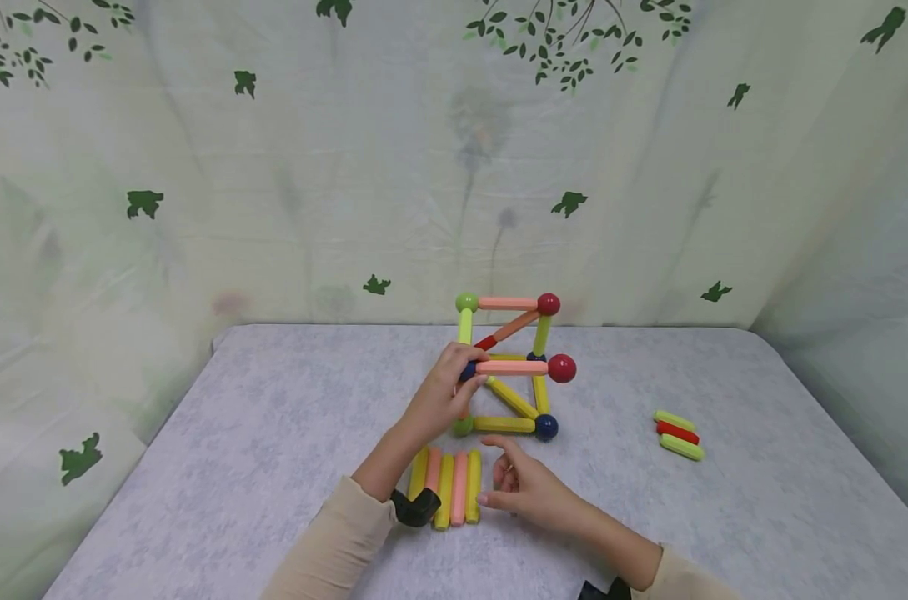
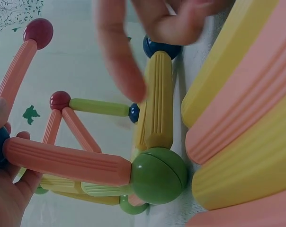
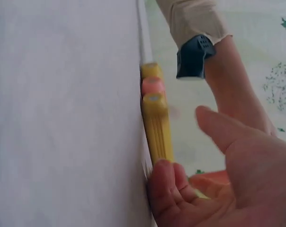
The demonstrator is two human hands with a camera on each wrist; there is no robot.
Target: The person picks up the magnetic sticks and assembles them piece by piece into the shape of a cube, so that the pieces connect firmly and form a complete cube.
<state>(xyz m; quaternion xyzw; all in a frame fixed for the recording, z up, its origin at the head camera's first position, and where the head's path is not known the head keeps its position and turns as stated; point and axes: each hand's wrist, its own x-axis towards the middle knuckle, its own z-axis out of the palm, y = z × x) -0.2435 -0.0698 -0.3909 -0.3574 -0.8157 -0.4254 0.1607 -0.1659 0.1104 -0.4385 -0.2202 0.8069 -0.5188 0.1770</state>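
Head view, nearest first: I've got the right hand low on the grey table, fingers relaxed and holding nothing, fingertips touching the end of the row of loose sticks — yellow and pink, side by side. Just beyond, the left hand pinches a dark blue ball joined to a pink rod on the rod-and-ball frame. Off right — three spare sticks, well apart.

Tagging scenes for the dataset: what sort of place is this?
Probably a staged indoor tabletop set, not a lived-in room: a grey table walled by a leaf-print fabric backdrop, holding only a magnetic rod-and-ball frame and spare rods.
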